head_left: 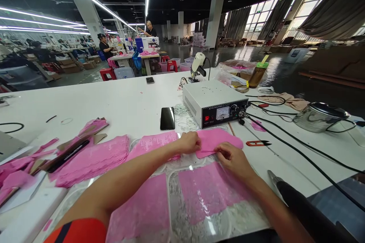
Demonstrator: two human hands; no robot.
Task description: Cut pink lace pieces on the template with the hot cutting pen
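My left hand (pixel 189 142) reaches across, fingers curled down on the left end of a plain pink fabric piece (pixel 213 138). At the piece's lower right edge, my right hand (pixel 232 156) pinches the cloth between thumb and fingers. Left of my hands lie pink lace pieces (pixel 155 145), partly hidden by my left forearm. Further left sits a layered stack of pink lace pieces (pixel 97 159). Below my hands, more pink fabric (pixel 202 193) shows under a clear, glossy sheet. Red-handled thread snips (pixel 258 143) rest right of the pink piece.
Behind my hands stand a control box (pixel 219 100) with a dial and a black phone (pixel 167 118). A black-handled metal-tipped tool (pixel 293 197) and its cables lie at the right. Further off are a glass pot (pixel 322 117) and a drink bottle (pixel 258 74). Two people work at machines beyond.
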